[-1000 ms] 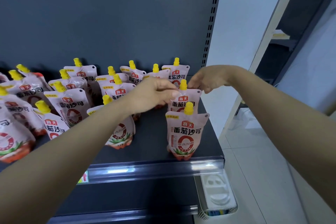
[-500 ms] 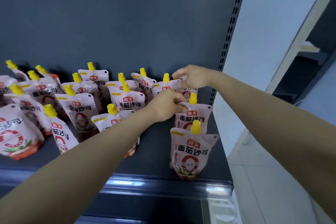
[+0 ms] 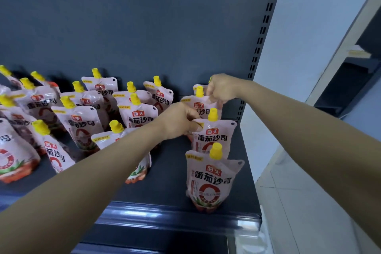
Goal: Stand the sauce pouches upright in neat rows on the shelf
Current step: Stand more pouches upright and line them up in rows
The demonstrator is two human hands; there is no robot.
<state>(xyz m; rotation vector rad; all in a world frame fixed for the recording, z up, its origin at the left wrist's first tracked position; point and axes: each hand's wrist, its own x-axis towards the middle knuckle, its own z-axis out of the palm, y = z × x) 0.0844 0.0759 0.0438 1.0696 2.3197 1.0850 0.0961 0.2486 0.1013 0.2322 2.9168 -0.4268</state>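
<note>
Several pink sauce pouches with yellow caps stand on the dark shelf (image 3: 171, 171). At the right end they form a column: a front pouch (image 3: 212, 179), a second pouch (image 3: 216, 136) behind it, a third pouch (image 3: 195, 105) further back, and one more at the back, mostly hidden. My left hand (image 3: 179, 121) pinches the second pouch's top left corner. My right hand (image 3: 221, 88) grips the third pouch's top right corner. Both pouches stand upright.
More pouches (image 3: 80, 123) stand loosely and tilted across the left and middle of the shelf. The grey back panel (image 3: 144, 27) rises behind. The shelf ends at the right upright (image 3: 261, 33); beyond it lie a tiled floor (image 3: 309, 202) and another rack (image 3: 350, 72).
The camera has risen slightly. My right hand has moved from the rearmost pouch down to the third pouch's corner. My left hand stays on the second pouch.
</note>
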